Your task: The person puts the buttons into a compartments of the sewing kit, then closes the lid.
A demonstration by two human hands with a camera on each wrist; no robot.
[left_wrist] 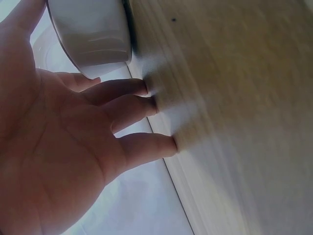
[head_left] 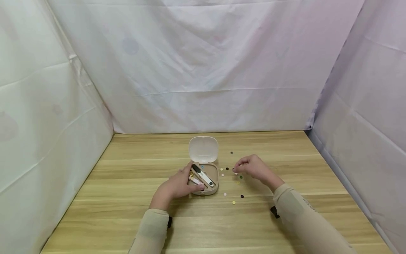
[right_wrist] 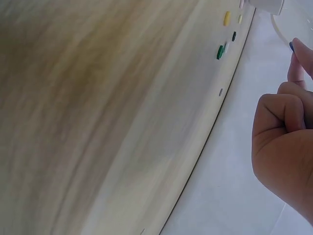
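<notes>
head view: my left hand point(head_left: 177, 184), fingers outstretched, braces the left side of a lidded case point(head_left: 208, 192), likely so it won't slide; my right hand point(head_left: 256, 168) pinches a dark button point(right_wrist: 291, 46) near loose buttons point(head_left: 234, 202) (scattered right of the case, easily reached).

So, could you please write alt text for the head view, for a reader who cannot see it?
A person's right hand pinches a small dark button over a wooden table, while the left hand rests against an open pale case holding a black-and-white tool. Loose buttons in several colours lie scattered to the right of the case.
</notes>
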